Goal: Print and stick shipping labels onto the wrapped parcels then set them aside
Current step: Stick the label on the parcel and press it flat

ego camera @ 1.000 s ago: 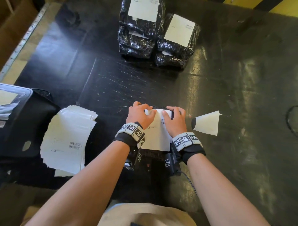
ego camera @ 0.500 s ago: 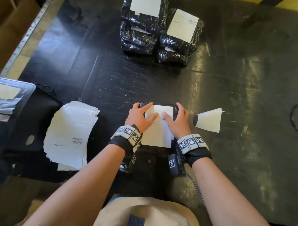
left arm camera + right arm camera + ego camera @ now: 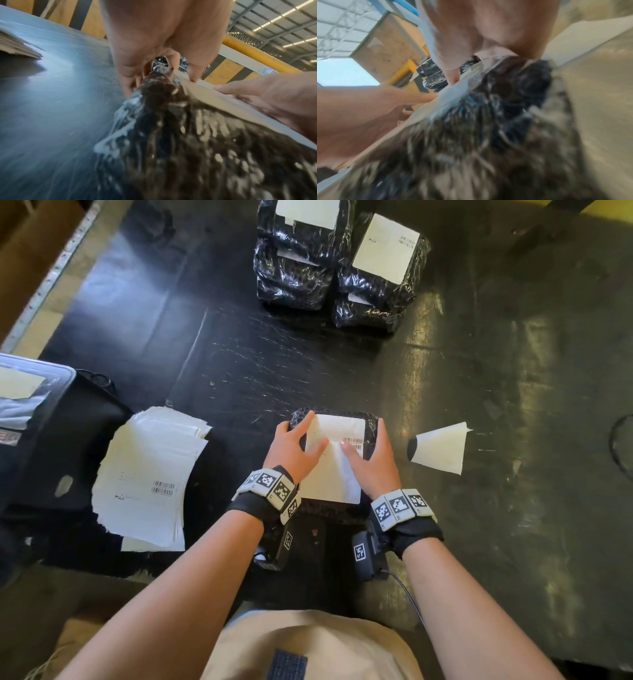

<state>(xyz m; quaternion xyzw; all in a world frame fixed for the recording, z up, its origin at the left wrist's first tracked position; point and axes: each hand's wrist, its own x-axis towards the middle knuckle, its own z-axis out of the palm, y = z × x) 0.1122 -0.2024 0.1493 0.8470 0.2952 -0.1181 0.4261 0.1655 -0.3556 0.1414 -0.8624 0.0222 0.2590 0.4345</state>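
Note:
A black-wrapped parcel (image 3: pixel 329 511) lies on the dark table (image 3: pixel 513 371) right in front of me, with a white shipping label (image 3: pixel 337 470) on its top face. My left hand (image 3: pixel 291 445) lies spread over the parcel's left side, thumb on the label. On the right side my right hand (image 3: pixel 371 460) rests the same way, thumb on the barcode area and fingers along the edge. The left wrist view shows the parcel (image 3: pixel 188 148) close up, with the label (image 3: pixel 214 97) under both thumbs. The right wrist view is blurred; its parcel (image 3: pixel 471 148) fills the frame.
Several labelled black parcels (image 3: pixel 339 261) are stacked at the far middle of the table. A pile of white sheets (image 3: pixel 147 474) lies to the left beside a black printer (image 3: pixel 51 440). A curled piece of backing paper (image 3: pixel 438 450) lies just right of my hands.
Both hands slid from the label's far edge back toward me along its top, uncovering the far strip of the label and the parcel's far edge. The parcel stays put.

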